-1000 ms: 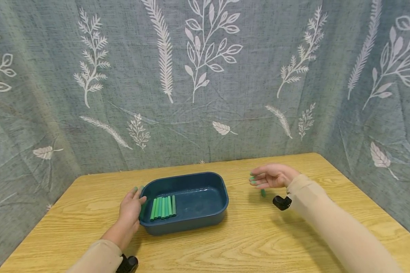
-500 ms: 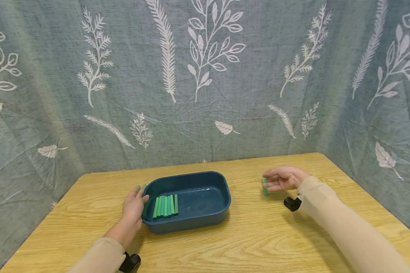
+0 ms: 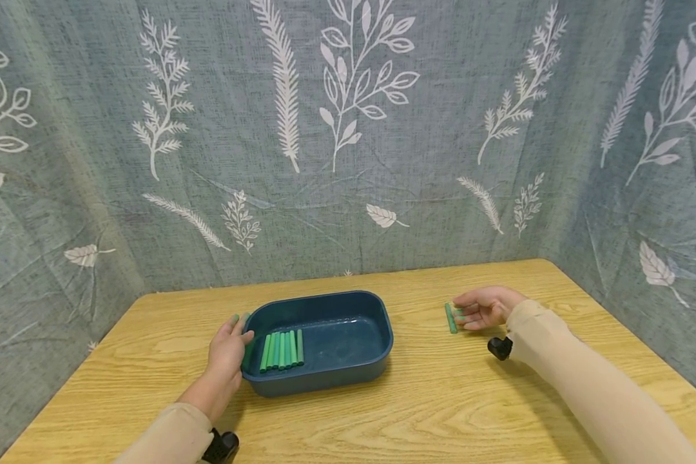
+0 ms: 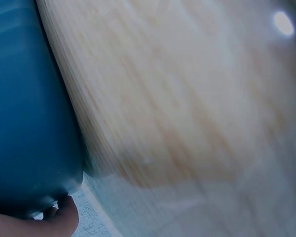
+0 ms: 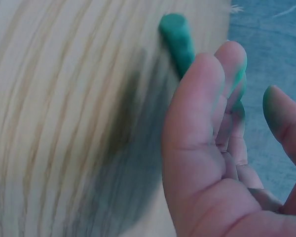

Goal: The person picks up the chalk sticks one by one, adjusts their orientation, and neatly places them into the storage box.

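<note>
In the head view, my left hand [image 3: 227, 348] rests against the left end of the dark blue tray [image 3: 319, 381], its fingers along the outside and the thumb at the rim. The left wrist view has a bit of that hand [image 4: 54, 219] touching the tray wall [image 4: 34, 123]. Several green chalk sticks [image 3: 281, 350] lie side by side inside the tray's left part. To the right of the tray, a single green chalk stick [image 3: 451, 318] lies on the table. My right hand [image 3: 487, 307] hovers just right of it, fingers loosely bent, holding nothing; green marks show on its fingertips [image 5: 239, 74].
The wooden table [image 3: 417, 412] runs back to a grey-blue curtain [image 3: 301, 212] with white leaf prints, which also hangs at both sides. Each wrist carries a small black camera [image 3: 501, 348].
My right hand has drawn back to the right of the single chalk stick, which now shows in full. The left hand stays at the tray, and the head view has shifted slightly.
</note>
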Available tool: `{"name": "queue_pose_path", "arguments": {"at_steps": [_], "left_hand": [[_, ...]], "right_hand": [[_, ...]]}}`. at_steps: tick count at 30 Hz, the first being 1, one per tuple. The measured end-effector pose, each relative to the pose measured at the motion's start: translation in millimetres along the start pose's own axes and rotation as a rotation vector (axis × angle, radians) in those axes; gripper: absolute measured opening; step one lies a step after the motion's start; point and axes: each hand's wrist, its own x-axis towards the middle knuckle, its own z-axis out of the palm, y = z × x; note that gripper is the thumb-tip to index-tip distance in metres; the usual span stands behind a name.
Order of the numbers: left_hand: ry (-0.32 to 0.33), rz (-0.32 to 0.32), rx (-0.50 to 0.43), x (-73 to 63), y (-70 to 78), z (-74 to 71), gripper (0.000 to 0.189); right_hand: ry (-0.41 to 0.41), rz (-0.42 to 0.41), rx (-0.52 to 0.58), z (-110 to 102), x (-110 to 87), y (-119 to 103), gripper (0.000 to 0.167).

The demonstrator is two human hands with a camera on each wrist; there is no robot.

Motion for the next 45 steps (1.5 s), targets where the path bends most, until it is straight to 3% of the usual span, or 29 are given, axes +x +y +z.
{"name": "queue_pose_path", "arguments": {"at_steps": [5,11,21,32,45], "left_hand": [[0.002,0.002,0.001,-0.1,1.9,0.3,0.057],[0.005,-0.001,0.021,-2.1,5.2,-1.2,0.057],[-0.001,0.011,0.027,-3.1,4.9,-1.2,0.056],[0.013,-0.003,0.028,-2.6,2.0,-3.4,0.057],[0.004,0.005,0.008,0.1,1.8,1.9,0.056]], "right_hand": [[0.064,0.024,-0.068,0,4.1,0,0.013],[0.117,0.027,-0.165,6,10.5,-3,0.018],[0.128,0.06,-0.277,19,15.1,-8,0.018],[0.149,0.05,-0.312,19,22.6,-8,0.014],[0.081,0.008,-0.186,11,17.9,-6,0.016]]}}
